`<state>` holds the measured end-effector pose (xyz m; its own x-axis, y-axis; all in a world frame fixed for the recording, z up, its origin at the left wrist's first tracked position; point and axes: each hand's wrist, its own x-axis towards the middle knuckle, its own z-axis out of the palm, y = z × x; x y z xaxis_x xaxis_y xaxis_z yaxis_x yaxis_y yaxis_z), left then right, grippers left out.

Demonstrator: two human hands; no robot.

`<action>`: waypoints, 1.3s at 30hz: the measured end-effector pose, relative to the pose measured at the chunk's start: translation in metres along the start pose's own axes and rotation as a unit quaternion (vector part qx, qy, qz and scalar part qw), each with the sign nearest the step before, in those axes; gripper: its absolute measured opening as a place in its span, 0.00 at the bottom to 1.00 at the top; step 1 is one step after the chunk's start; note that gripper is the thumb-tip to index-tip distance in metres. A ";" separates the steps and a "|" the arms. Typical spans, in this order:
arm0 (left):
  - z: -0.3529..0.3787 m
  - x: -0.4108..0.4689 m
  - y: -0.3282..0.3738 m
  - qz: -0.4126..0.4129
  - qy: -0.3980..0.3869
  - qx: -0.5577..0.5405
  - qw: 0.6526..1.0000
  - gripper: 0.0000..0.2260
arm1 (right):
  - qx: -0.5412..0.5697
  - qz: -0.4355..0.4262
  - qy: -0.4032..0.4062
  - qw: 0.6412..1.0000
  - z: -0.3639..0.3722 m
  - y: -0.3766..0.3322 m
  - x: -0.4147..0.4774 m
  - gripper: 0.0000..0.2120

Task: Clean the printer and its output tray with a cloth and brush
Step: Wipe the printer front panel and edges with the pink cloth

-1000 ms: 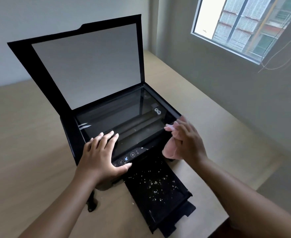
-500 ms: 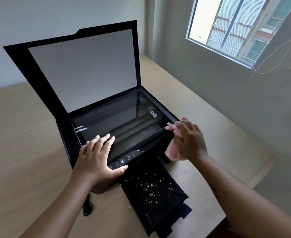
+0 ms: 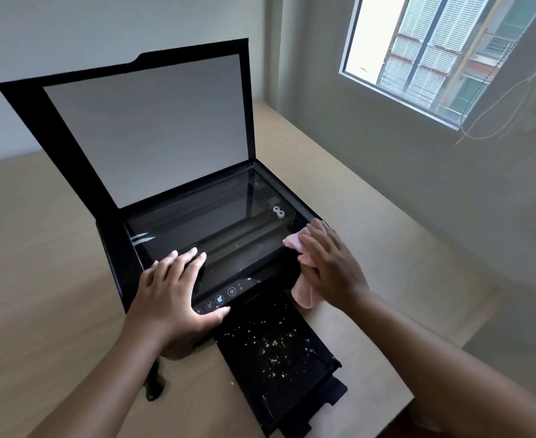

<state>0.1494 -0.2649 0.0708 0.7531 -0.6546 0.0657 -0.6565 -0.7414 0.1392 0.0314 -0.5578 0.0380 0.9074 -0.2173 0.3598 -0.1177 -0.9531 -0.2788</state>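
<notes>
On the desk (image 3: pixel 39 248), printer (image 3: pixel 115 248) with lid raised. Pink cloth (image 3: pixel 303 279) pressed on glass's right front corner under right hand (image 3: pixel 329 267), fingers flat, together. Left hand (image 3: pixel 171 298) spread, bracing front edge. Strokes best drawn straight, lightly; output tray (image 3: pixel 292 374) debris left for brush.

Left hand (image 3: pixel 171 298) is laid flat, palm down, fingers extended and close together, thumb spread to the right. Right hand (image 3: pixel 329 267) is held palm down, fingers slightly curled. Both bare forearms are extended forward from below.
</notes>
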 end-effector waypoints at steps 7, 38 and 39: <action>-0.001 0.000 0.000 -0.002 -0.003 0.004 1.000 0.48 | 0.027 0.113 -0.005 0.993 0.005 -0.001 0.023 0.23; 0.002 0.001 -0.001 -0.001 0.002 0.004 1.000 0.48 | 0.031 0.163 0.059 0.984 0.015 -0.028 0.002 0.26; 0.002 0.002 -0.001 0.000 0.002 0.004 1.000 0.48 | 0.012 0.096 0.050 0.994 0.015 -0.027 -0.002 0.24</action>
<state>0.1513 -0.2655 0.0688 0.7539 -0.6533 0.0696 -0.6561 -0.7433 0.1306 0.0394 -0.5283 0.0313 0.8241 -0.4157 0.3848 -0.2736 -0.8869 -0.3722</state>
